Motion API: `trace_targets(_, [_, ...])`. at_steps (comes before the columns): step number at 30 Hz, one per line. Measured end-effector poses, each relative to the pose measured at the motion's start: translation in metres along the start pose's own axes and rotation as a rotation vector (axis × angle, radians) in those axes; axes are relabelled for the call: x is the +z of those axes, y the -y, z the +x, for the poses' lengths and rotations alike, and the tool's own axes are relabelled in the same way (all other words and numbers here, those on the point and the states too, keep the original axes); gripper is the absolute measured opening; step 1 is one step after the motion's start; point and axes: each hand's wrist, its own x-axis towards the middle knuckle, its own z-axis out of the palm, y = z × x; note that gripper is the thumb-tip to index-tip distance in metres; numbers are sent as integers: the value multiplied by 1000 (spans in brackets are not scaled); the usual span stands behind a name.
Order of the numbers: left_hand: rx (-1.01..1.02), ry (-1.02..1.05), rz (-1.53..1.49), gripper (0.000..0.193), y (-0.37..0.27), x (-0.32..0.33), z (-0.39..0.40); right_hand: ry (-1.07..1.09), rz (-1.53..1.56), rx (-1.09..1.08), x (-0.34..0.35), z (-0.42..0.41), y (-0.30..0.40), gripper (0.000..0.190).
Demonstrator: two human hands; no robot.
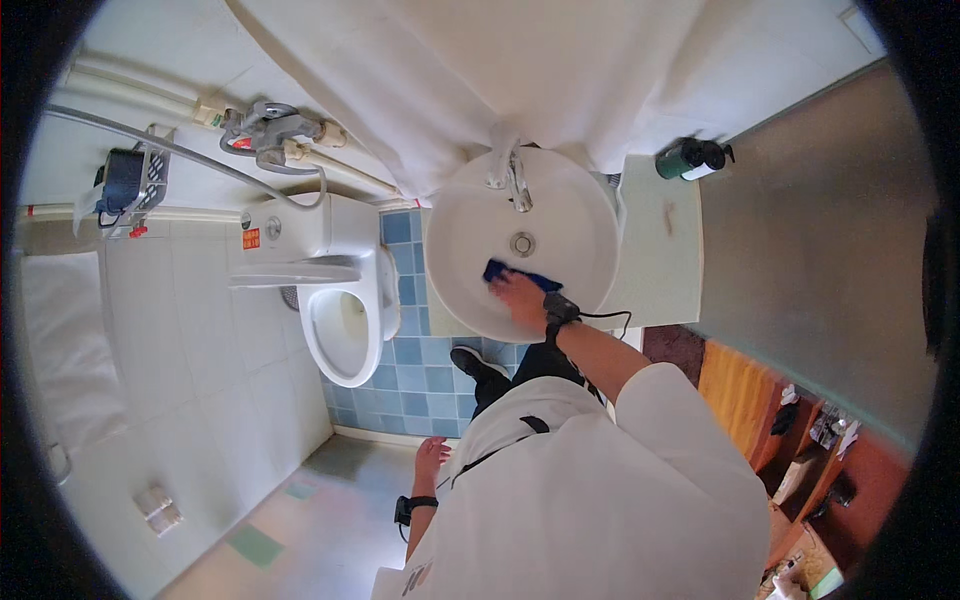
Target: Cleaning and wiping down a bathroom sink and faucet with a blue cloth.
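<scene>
My right hand (519,298) is down inside a round white washbasin (457,247), on a dark blue cloth (541,282). The cloth lies against the basin's near inner wall, its ends showing to both sides of my fingers. Just beyond it is the metal drain (523,244), and a chrome faucet (519,180) stands at the far rim. Low by my left side hangs my left hand (432,456), its fingers slightly bent and apart with nothing in them. A dark band with a small device sits on each wrist.
To the left stands a white toilet (352,225) with its lid raised. A shower mixer valve (274,135) and hose (172,146) are on the wall. Pump bottles (690,159) sit on the pale counter (660,247) at right. A white curtain (570,67) hangs behind the basin.
</scene>
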Motion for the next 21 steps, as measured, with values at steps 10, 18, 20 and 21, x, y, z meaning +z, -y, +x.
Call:
trace_targets(10, [-4,-30,75,25,-6,-12,-15,-422,-115,132,-6,111,-19,54])
trace_targets(18, [-52,55,-3,21,16,-44,4,-237,371,80,22,66,50,56])
trace_targets(20, [200,139,243,23,29,-58,14,-231,464,99,20,36,68,53])
trace_targets(21, [84,116,124,24,36,-64,28,-223,570,119,17,22,67,50])
